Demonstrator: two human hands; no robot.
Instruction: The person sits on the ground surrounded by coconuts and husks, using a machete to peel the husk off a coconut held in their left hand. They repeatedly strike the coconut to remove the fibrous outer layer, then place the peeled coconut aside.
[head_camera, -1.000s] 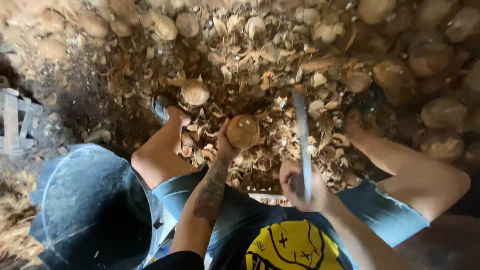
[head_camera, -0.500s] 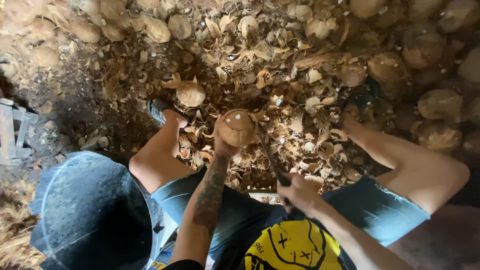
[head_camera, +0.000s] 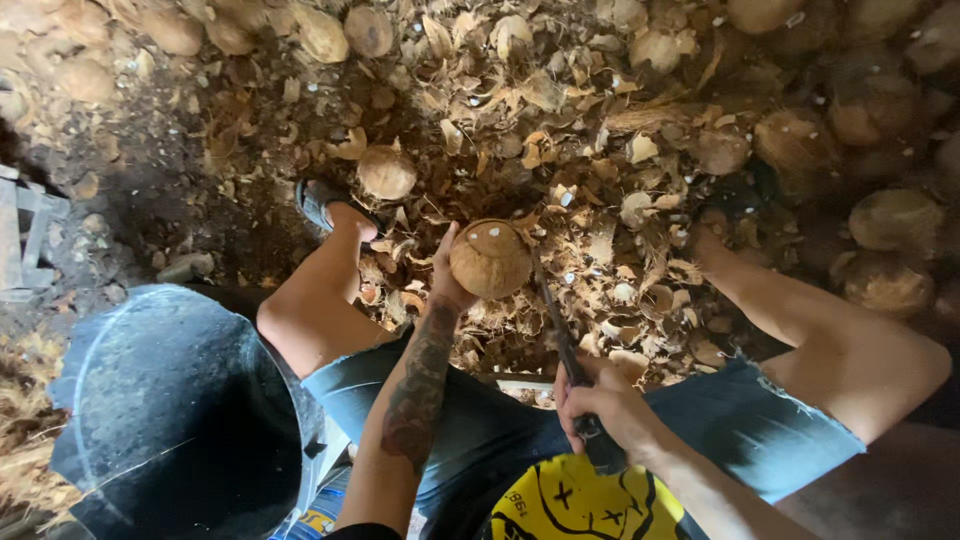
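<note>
Our left hand (head_camera: 448, 275) cupped a husked coconut (head_camera: 490, 259) from its left side, fingers wrapped on the shell, at the centre of the frame. Our right hand (head_camera: 600, 400) was closed around the handle of a long dark knife (head_camera: 555, 320), lower centre, with the blade running up to meet the coconut's lower right edge.

Hazard, as we judged it: the blade tip lay just beside the left hand's thumb and fingers, so a glancing stroke off the round, hard shell could have carried the edge into that hand. The bare knees on either side of the coconut were also within the blade's line. A loose one-handed hold on a round nut could have let it roll or drop.

Containers: a large dark bucket (head_camera: 170, 420) occupied the lower left of the frame; its inside looked dark and grimy, and we could not tell what it held, if anything.

Surroundings: the ground (head_camera: 180, 215) was covered with husk scraps (head_camera: 620, 230), a second nut (head_camera: 386, 172) lay upper centre-left, and more coconuts (head_camera: 895, 220) were heaped at the right.
</note>
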